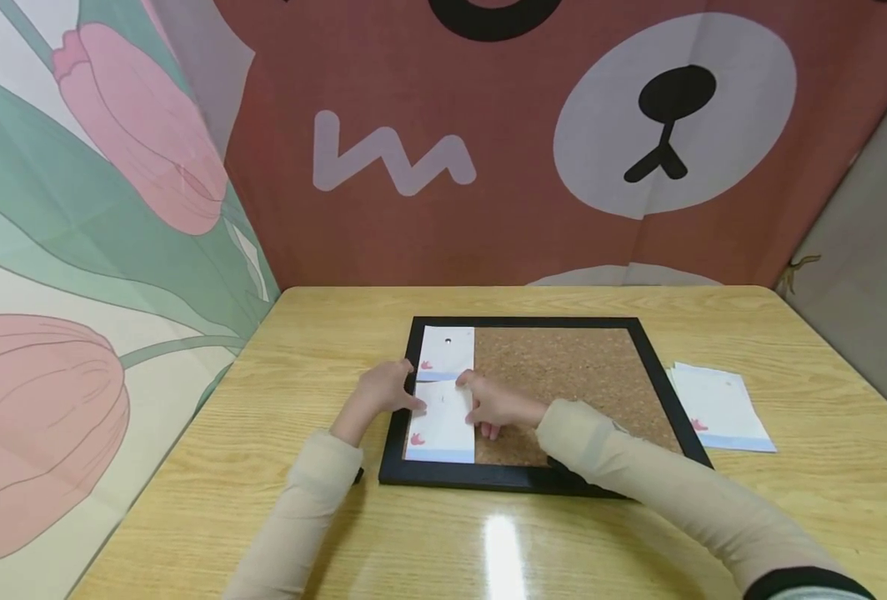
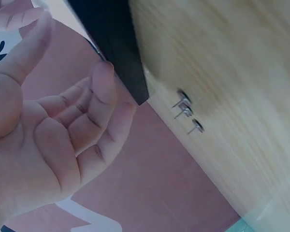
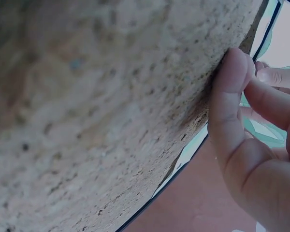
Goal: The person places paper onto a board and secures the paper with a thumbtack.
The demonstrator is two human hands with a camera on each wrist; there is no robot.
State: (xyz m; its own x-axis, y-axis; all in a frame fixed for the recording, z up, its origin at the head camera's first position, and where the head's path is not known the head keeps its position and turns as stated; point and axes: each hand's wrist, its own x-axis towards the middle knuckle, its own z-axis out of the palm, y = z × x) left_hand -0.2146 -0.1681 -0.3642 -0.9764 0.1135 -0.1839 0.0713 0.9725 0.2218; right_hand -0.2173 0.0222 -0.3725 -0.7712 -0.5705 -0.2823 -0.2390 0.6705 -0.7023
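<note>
A cork board (image 1: 563,375) in a black frame (image 1: 488,477) lies on the table. Two white sheets sit along its left side; the upper sheet (image 1: 443,350) has a thumbtack (image 1: 448,341) in it, and the lower sheet (image 1: 438,433) is just below. My left hand (image 1: 383,390) rests at the frame's left side, thumb on the lower sheet's left edge. In the left wrist view its loosely bent fingers (image 2: 104,82) are beside the frame. From the other side my right hand (image 1: 503,402) touches the lower sheet's right edge, index finger near its upper corner.
Three thumbtacks (image 2: 198,125) lie on the wooden table (image 2: 241,77) in the left wrist view. More white sheets (image 1: 721,408), loosely stacked, lie right of the board. A printed cloth (image 1: 413,242) hangs behind the table's far edge.
</note>
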